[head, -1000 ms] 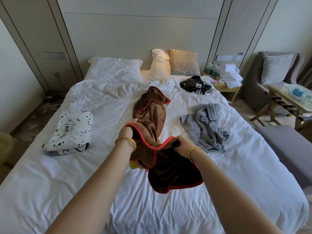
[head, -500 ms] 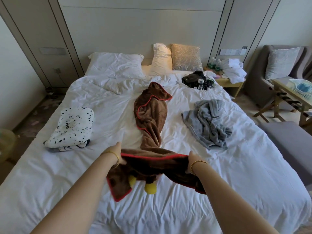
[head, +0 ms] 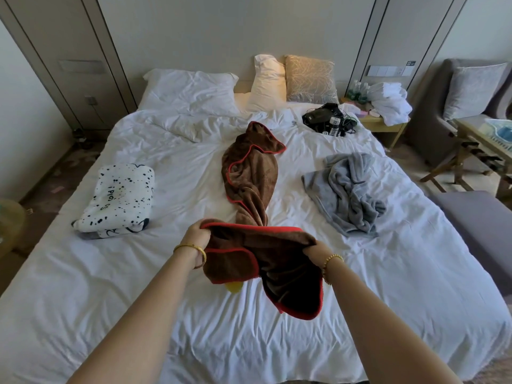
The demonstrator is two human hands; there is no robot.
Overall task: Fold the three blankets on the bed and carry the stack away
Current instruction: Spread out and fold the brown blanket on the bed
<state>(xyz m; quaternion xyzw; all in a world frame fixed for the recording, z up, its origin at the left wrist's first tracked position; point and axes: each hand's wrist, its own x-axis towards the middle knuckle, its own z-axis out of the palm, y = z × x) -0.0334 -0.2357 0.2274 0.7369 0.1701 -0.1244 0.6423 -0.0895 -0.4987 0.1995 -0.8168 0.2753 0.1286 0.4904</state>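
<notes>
Centrally, left hand [head: 197, 236] and right hand [head: 315, 249] each grip red-trimmed edge of brown blanket [head: 250, 173], rest trailing up frame centre on bed [head: 83, 273]. Folded spotted blanket [head: 119, 198] mid-left; crumpled grey blanket [head: 349, 192] mid-right.

A second ago my left hand [head: 197, 236] and right hand [head: 315, 250] were close together on the brown blanket [head: 250, 173]. Now I have pulled them apart, and its red edge is stretched straight between them.
</notes>
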